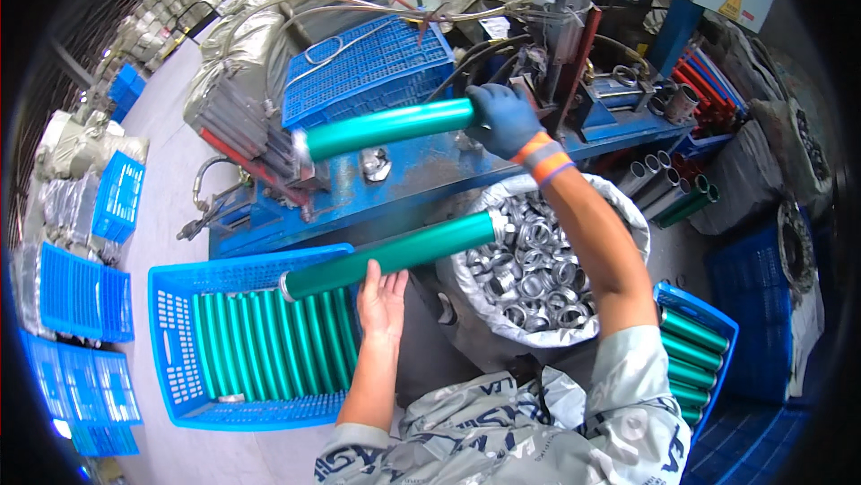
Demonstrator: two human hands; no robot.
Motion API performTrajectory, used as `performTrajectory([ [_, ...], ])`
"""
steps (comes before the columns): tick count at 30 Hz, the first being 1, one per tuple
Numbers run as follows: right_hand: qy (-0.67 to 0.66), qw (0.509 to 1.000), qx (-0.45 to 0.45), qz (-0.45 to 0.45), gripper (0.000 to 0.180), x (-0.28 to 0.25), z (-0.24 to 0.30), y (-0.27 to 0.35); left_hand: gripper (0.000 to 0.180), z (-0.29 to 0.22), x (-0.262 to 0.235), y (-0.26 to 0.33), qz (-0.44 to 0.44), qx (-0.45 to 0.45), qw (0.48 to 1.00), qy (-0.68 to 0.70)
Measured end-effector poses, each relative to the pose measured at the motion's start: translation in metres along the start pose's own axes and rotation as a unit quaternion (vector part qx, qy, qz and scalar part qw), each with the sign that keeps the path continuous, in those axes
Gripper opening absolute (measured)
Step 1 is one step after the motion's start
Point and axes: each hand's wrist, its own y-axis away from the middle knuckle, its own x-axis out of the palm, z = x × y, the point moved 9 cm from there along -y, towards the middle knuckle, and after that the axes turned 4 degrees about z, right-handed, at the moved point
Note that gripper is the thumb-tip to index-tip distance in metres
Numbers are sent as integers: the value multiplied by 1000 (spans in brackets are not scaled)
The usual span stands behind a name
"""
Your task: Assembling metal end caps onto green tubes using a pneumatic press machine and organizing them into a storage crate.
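A green metal tube (395, 255) with silver rings on both ends lies across my bare left hand (382, 298), its fingers pressed against the underside. My right hand (505, 121), in a dark blue glove with an orange wrist band, grips the right end of another green tube (386, 129). That upper tube spans the blue machine bench (377, 203); its left end is at the left clamp fixture (260, 140). Below the lower tube's right end stands a white sack (630, 216) full of silver metal rings (538, 270).
A blue crate (161, 342) at the lower left holds a row of green tubes (269, 342); another crate (717, 315) of tubes stands at the right. The machine's upright press (565, 37) rises behind my right hand. An upturned blue basket (368, 68) and hoses lie beyond the bench.
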Motion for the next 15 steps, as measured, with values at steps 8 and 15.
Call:
performTrajectory([
  [8, -544, 769, 267, -203, 65, -194, -6, 168, 60, 41, 181, -157, 128, 50, 990, -13],
  [15, -454, 779, 325, -286, 77, -271, 40, 334, 61, 65, 156, -286, 34, 27, 999, -19],
])
